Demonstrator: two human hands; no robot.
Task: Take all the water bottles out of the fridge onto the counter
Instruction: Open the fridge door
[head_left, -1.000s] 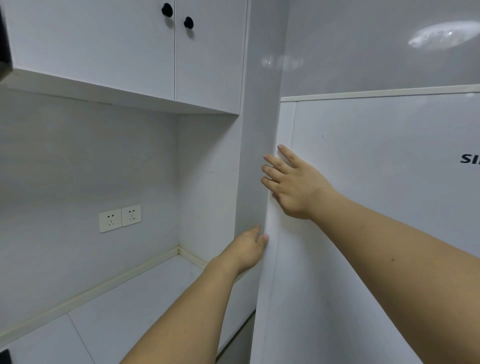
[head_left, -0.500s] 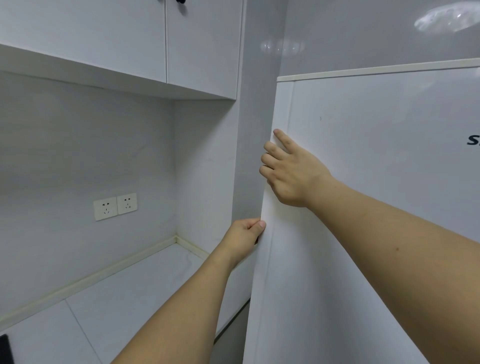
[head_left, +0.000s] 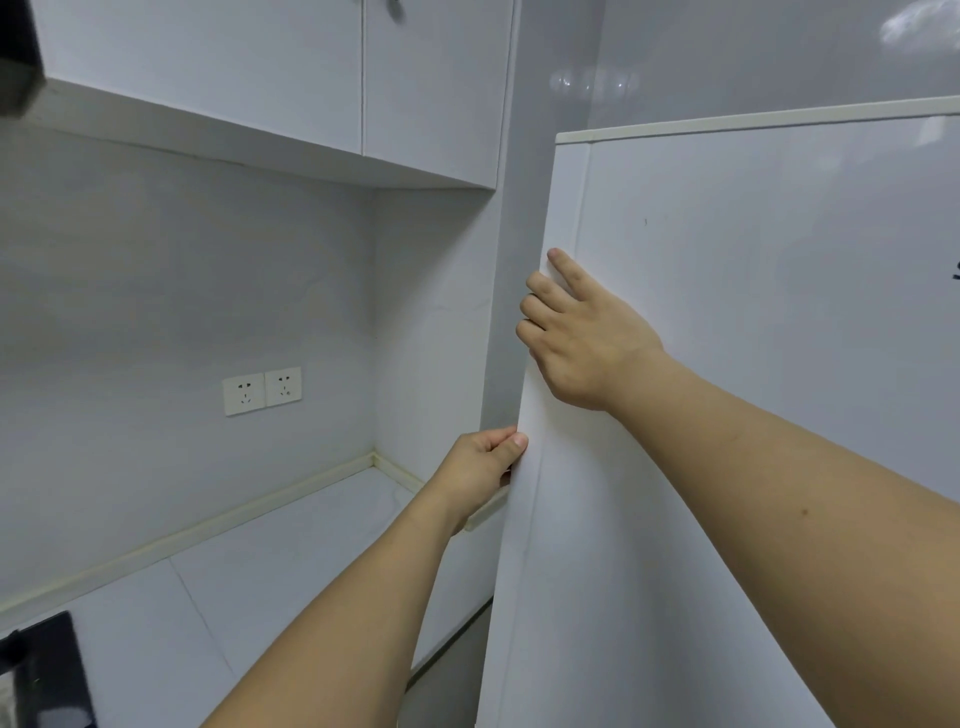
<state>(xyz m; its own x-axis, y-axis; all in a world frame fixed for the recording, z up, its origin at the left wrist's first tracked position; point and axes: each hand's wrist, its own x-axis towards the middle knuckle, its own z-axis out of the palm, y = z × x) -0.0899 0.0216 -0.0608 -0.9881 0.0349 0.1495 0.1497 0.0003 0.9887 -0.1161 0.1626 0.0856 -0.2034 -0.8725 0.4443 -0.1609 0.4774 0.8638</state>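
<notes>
The fridge door (head_left: 753, 415) is shut, a plain white slab filling the right of the view, so the water bottles, presumably behind it, are out of sight. No telling how many there are or which shelf holds them.

Both hands are on the door's left edge. The left hand (head_left: 480, 467) grips it low down, thumb on the front face, fingers curled round the side into the narrow gap against the grey wall panel (head_left: 511, 260). The right hand (head_left: 582, 338) sits higher, three fingers hooked over the same edge, the index finger lying straight up the face.

The step in hand looks like breaking the seal. To do it well, I'd say pull straight outward from that edge with both grips together, steady and not jerked, since a gasket tends to let go all at once. The gap beside the panel is tight, so fingertips want to be seated deep before the load comes on, or they may slip off the smooth face.

The surface (head_left: 260, 582) runs pale and flat to the left of the fridge, just beside it, under the wall cupboards (head_left: 311, 67), with a double socket (head_left: 262, 389) on the back wall. A dark object (head_left: 47, 675) sits at its near corner, what it is I cannot tell. The door should swing away from the surface, which would leave a short carry for each bottle.
</notes>
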